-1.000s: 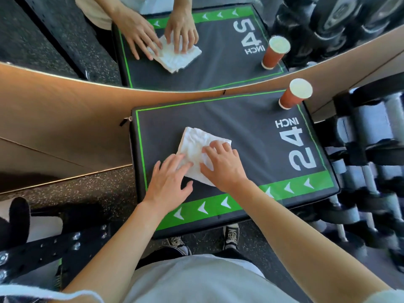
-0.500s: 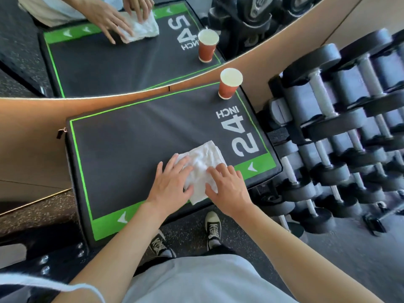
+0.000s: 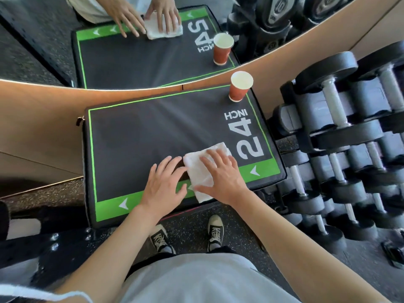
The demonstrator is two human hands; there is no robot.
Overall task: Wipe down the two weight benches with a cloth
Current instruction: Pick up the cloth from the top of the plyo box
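Note:
A black padded platform with a green border and "24 INCH" printed on it stands against the wall in front of me. A white folded cloth lies on its near right part, beside the "24" and over the green strip. My right hand presses flat on the cloth, fingers spread, thumb at its near edge. My left hand lies flat on the pad just left of the cloth, fingertips at its edge, holding nothing.
A red paper cup stands upright on the pad's far right corner. A dumbbell rack crowds the pad's right side. A mirror above the wooden ledge reflects the scene. Black bolted equipment sits at lower left. My shoes touch the speckled floor.
Both hands and the cloth have slid from the pad's middle to its near right part. My left hand has come off the cloth and now rests beside it.

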